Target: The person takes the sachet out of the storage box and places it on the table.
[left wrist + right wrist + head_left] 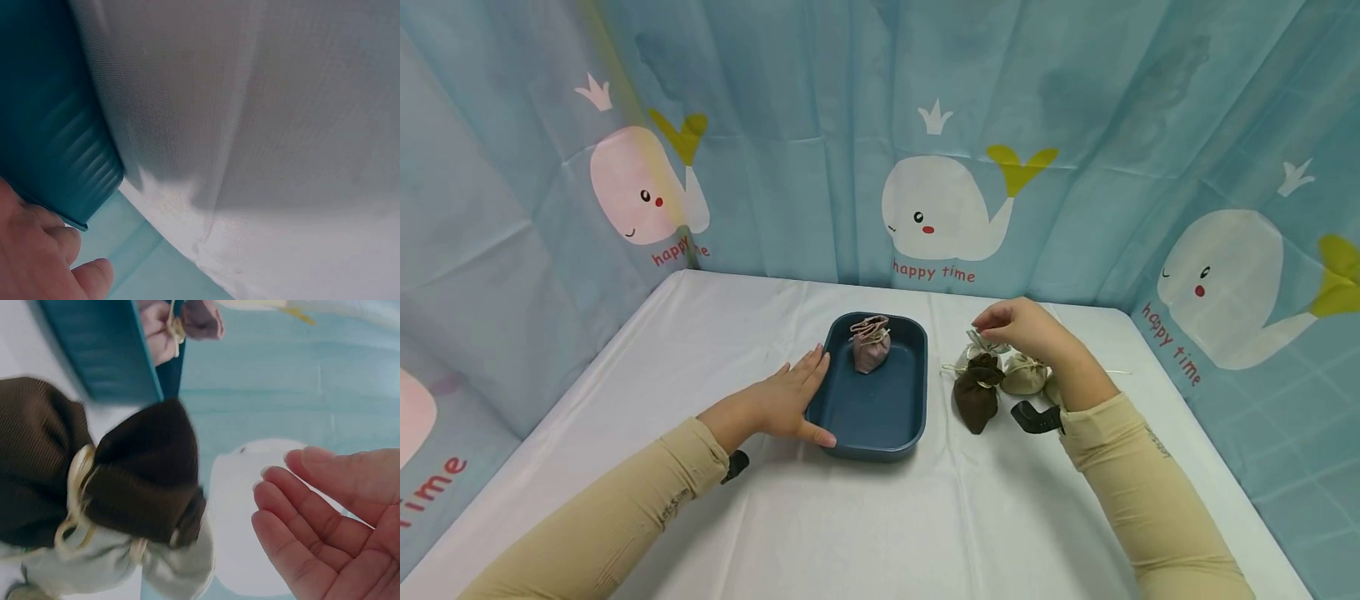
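Observation:
My left hand (786, 402) rests along the left side of a dark blue rectangular tray (871, 421), fingers straight and spread at its rim. A mauve drawstring pouch (871, 355) sits in the tray's far part. To the tray's right, my right hand (1032, 330) hovers over a cluster of pouches, thumb and fingers loosely bent with nothing between them. Nearest in that cluster is a dark brown pouch (976, 407), its tied neck large in the right wrist view. Behind it stands a pale grey-green pouch (988, 342), and beside that a beige pouch (1022, 377).
Another pouch (1051, 390) is partly hidden under the right wrist. A white cloth (850, 533) covers the table. Blue curtains (790, 200) with whale prints hang behind and at both sides. Black wrist mounts (1036, 417) protrude below the sleeves.

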`<move>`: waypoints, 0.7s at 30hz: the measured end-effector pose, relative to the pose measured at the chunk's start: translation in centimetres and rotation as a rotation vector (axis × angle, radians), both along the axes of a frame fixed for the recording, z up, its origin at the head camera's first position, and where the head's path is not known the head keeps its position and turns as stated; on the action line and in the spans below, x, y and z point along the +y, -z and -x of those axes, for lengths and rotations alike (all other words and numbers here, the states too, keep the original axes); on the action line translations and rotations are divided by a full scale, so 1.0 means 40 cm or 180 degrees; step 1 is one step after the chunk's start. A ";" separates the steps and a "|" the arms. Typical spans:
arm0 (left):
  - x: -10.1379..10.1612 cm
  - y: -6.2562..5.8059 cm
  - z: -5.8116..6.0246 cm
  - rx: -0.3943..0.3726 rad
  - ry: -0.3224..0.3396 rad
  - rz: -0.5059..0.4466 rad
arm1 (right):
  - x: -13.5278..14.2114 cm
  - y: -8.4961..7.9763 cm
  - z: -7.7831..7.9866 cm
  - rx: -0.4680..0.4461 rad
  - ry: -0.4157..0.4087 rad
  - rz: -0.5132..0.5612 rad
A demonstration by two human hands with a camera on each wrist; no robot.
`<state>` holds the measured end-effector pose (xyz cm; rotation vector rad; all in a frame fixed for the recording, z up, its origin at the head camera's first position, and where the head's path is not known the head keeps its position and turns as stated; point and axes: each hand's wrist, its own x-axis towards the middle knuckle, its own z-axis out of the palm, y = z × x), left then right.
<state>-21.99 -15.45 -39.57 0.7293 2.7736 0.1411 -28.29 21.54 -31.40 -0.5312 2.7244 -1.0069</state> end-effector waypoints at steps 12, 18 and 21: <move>-0.001 0.003 0.001 -0.0001 0.0004 0.0011 | -0.112 0.003 0.025 0.0203 0.0029 0.0048; -0.001 0.002 0.001 -0.0011 0.0000 0.0009 | -0.169 0.007 0.034 0.0223 0.0091 0.0125; -0.001 0.001 0.001 -0.0012 0.0011 0.0003 | -0.192 0.010 0.040 0.0230 0.0097 0.0101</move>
